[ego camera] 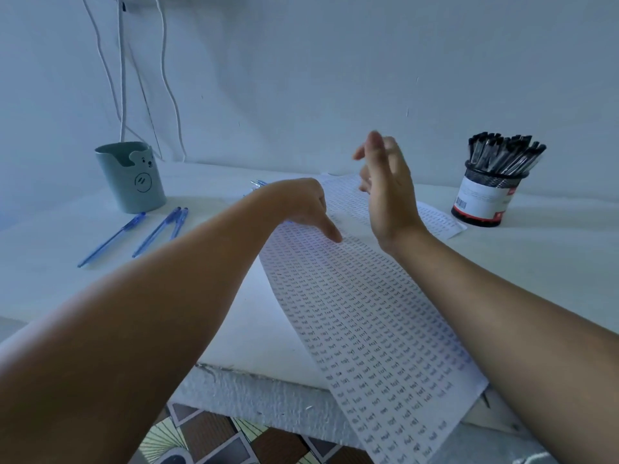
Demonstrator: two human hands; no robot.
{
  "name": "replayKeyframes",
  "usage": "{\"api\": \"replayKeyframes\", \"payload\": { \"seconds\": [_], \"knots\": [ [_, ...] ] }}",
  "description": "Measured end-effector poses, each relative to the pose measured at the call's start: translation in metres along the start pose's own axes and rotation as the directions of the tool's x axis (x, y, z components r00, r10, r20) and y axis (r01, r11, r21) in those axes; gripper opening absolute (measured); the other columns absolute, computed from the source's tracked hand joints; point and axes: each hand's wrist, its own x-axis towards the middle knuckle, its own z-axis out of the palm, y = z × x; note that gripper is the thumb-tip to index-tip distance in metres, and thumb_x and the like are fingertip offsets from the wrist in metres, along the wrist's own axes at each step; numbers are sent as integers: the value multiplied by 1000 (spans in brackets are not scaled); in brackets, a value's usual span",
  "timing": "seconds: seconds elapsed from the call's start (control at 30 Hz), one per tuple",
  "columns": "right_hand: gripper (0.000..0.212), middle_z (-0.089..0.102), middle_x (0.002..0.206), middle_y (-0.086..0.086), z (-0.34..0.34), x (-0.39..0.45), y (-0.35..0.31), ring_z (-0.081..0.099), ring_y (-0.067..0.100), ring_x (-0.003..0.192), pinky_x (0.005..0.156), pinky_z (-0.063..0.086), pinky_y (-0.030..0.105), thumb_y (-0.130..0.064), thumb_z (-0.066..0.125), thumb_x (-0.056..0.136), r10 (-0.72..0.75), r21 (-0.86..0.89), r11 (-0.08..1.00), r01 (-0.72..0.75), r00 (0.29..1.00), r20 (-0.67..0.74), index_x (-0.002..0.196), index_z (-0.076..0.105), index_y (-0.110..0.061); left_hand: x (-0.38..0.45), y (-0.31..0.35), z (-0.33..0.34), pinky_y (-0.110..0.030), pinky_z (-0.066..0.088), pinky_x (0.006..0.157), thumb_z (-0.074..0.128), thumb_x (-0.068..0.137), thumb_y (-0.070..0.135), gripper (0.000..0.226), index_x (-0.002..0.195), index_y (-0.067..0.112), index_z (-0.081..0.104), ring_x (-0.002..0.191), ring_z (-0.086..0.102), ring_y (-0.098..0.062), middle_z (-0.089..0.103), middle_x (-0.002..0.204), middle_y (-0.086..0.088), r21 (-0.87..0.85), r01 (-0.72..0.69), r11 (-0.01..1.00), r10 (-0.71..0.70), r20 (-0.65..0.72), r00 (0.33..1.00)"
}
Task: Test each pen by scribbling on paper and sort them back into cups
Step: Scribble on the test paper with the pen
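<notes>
My left hand [301,209] presses a fingertip on the paper [368,313], other fingers curled loosely, nothing gripped. My right hand [385,189] is lifted just beside it, fingers apart and slack, empty. The sheet runs from under both hands back toward me and over the desk edge, covered in rows of small scribbled words; I read them as "test", repeated, so many pens look done.

Left of my left hand lie three blue pens [147,232] near the green bear-face cup [130,177], not yet in it. Beyond my left hand a few more blue pens, half hidden. Right of my right hand, the mesh cup [485,199] is packed with black pens [505,155]; its label has a barcode, text unreadable.
</notes>
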Motion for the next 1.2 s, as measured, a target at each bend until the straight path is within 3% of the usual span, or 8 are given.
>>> {"api": "replayKeyframes", "payload": {
  "seconds": [0.17,0.27,0.4,0.57,0.73,0.87,0.97,1.2],
  "knots": [
    [18,42,59,-2,-2,18,-2,40,14,51,67,51,31,-22,55,104,405,440,848,-295,896,-181,115,63,-11,3,-2,-2,-30,43,73,89,66,57,60,101,12,68,96,62,-21,66,105,1,-37,-4,999,5,30,1000],
    [48,56,62,0,-11,13,4,57,18,68,89,53,35,-41,39,109,568,526,720,-452,820,-73,109,77,-11,4,1,-5,-35,48,90,88,63,61,66,111,18,71,102,64,-20,69,106,3,2,-8,1000,7,43,999],
    [77,50,57,-3,-18,3,17,48,12,49,88,62,37,-70,30,104,663,536,646,-543,748,-42,104,79,-10,10,0,-5,-37,46,89,88,60,63,57,97,26,66,95,62,-17,66,96,7,27,-9,1000,6,78,997],
    [40,80,100,3,-30,2,20,78,19,95,94,58,35,-51,60,101,585,448,707,-547,808,62,111,74,-14,18,-7,0,-38,51,94,89,58,62,66,106,23,66,99,66,-20,72,104,3,-68,-37,997,45,119,992],
    [13,71,75,-1,-32,3,26,70,13,71,84,58,31,-12,80,89,476,359,805,-472,876,85,89,68,-16,26,-21,8,-47,55,96,93,42,71,76,103,35,65,97,70,-17,73,101,9,-205,-57,977,77,89,993],
    [20,64,64,1,-32,11,27,66,16,58,76,56,32,-19,65,101,430,267,858,-439,898,94,83,65,-11,24,-25,10,-30,55,65,95,55,58,68,109,35,61,92,69,-9,69,100,13,-282,-94,955,116,62,991],
    [29,78,85,5,-32,7,32,77,22,81,89,58,34,-33,56,106,382,33,919,-394,906,181,99,74,-11,24,-27,10,-15,41,45,94,61,53,66,113,33,59,82,65,-7,67,100,11,-285,-105,953,126,55,991],
    [12,78,83,0,-35,0,36,75,14,84,94,59,42,-27,71,98,301,-278,933,-230,921,248,98,69,-15,27,-30,13,-21,44,53,95,58,53,67,111,33,60,82,71,-9,73,93,10,-301,-123,946,144,51,988]
  ]
}}
